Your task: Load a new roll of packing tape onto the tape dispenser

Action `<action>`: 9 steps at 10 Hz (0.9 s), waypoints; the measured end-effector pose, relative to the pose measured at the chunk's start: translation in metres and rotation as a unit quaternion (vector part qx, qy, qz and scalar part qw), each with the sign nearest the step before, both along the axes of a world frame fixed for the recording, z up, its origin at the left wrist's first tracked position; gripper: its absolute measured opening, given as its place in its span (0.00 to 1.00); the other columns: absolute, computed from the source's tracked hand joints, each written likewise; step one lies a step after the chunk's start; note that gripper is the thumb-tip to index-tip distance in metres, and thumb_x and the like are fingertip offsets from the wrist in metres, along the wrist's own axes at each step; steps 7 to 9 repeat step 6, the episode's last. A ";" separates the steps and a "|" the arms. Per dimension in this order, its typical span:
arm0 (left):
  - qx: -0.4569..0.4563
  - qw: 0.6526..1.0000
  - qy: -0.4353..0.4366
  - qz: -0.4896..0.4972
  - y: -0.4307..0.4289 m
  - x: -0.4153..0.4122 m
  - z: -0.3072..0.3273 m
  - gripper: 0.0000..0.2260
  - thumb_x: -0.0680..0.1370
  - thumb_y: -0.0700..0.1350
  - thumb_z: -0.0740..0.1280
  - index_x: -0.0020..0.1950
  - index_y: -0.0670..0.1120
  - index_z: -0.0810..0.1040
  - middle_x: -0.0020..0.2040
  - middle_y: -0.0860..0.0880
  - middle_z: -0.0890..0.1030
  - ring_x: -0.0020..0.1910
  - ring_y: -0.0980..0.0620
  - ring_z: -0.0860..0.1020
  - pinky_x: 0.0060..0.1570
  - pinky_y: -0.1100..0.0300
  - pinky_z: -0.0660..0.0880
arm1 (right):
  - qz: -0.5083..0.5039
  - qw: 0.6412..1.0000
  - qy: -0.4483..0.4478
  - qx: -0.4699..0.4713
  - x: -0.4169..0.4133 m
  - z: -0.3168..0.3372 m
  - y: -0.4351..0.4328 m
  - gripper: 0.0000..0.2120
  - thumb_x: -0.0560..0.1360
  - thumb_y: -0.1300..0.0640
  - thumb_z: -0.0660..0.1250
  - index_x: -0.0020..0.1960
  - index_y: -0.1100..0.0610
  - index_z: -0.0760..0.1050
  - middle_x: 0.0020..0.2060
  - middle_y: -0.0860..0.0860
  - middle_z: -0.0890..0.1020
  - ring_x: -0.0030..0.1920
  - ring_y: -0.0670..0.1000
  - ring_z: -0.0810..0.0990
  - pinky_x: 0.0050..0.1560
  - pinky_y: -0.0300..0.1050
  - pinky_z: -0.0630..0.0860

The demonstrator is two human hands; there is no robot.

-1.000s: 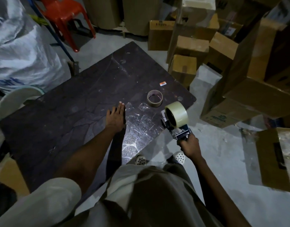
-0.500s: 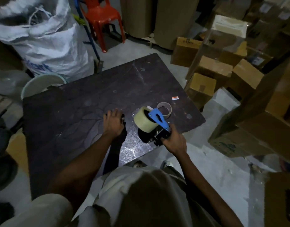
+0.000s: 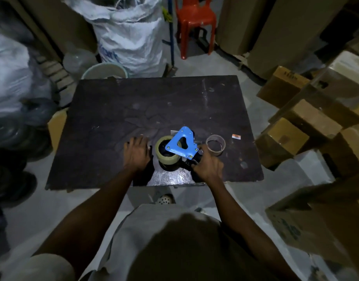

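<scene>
While the right hand (image 3: 208, 166) grips the handle of the blue metal-framed tape dispenser (image 3: 182, 144) near the front edge of the dark scuffed wooden table (image 3: 118, 110), the pale beige roll of packing tape (image 3: 167, 152) sits on it, just right of the left hand (image 3: 136, 153). That hand lies flat, fingers spread, holding nothing, and is nearer the roll. An empty brown cardboard core (image 3: 215, 145) stands just right of the dispenser, apart from it; nothing blocks the left hand's reach.
</scene>
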State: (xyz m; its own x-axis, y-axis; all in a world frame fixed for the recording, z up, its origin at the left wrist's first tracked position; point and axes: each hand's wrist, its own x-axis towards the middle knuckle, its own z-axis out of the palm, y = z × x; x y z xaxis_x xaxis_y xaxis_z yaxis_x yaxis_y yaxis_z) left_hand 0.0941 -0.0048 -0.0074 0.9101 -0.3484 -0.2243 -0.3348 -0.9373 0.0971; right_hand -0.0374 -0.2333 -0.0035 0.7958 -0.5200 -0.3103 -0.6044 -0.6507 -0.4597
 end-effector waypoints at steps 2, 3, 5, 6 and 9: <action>0.006 0.999 0.013 0.044 0.004 -0.038 -0.005 0.23 0.85 0.48 0.55 0.80 0.45 0.65 0.80 0.45 0.67 0.78 0.41 0.64 0.72 0.47 0.62 | 0.025 1.000 -0.004 0.008 0.001 -0.007 -0.002 0.32 0.69 0.47 0.77 0.69 0.42 0.66 0.59 0.50 0.85 0.58 0.60 0.86 0.54 0.52 0.78; 0.005 0.997 0.014 0.071 0.005 -0.054 -0.009 0.22 0.86 0.49 0.55 0.80 0.45 0.65 0.80 0.45 0.68 0.77 0.42 0.66 0.71 0.48 0.62 | 0.042 0.999 -0.001 0.019 -0.002 -0.014 0.000 0.31 0.69 0.49 0.77 0.68 0.43 0.67 0.60 0.49 0.84 0.58 0.59 0.86 0.54 0.51 0.78; -0.003 0.996 0.021 0.082 0.006 -0.078 -0.011 0.24 0.83 0.47 0.60 0.80 0.43 0.66 0.79 0.44 0.68 0.74 0.40 0.68 0.69 0.46 0.63 | 0.080 0.995 0.029 0.049 -0.010 -0.021 0.001 0.28 0.72 0.49 0.76 0.69 0.46 0.70 0.63 0.51 0.84 0.65 0.58 0.82 0.64 0.53 0.78; -0.015 0.996 0.017 0.089 0.003 -0.078 -0.009 0.24 0.85 0.48 0.58 0.80 0.44 0.64 0.80 0.44 0.66 0.76 0.40 0.66 0.72 0.46 0.61 | 0.120 0.992 0.009 0.025 -0.007 -0.021 -0.003 0.29 0.73 0.47 0.76 0.70 0.51 0.71 0.67 0.52 0.79 0.72 0.59 0.74 0.70 0.54 0.70; -0.015 0.996 0.017 0.089 0.003 -0.078 -0.009 0.24 0.85 0.48 0.58 0.80 0.44 0.64 0.80 0.44 0.66 0.76 0.40 0.66 0.72 0.46 0.61 | 0.120 0.992 0.009 0.025 -0.007 -0.021 -0.003 0.29 0.73 0.47 0.76 0.70 0.51 0.71 0.67 0.52 0.79 0.72 0.59 0.74 0.70 0.54 0.70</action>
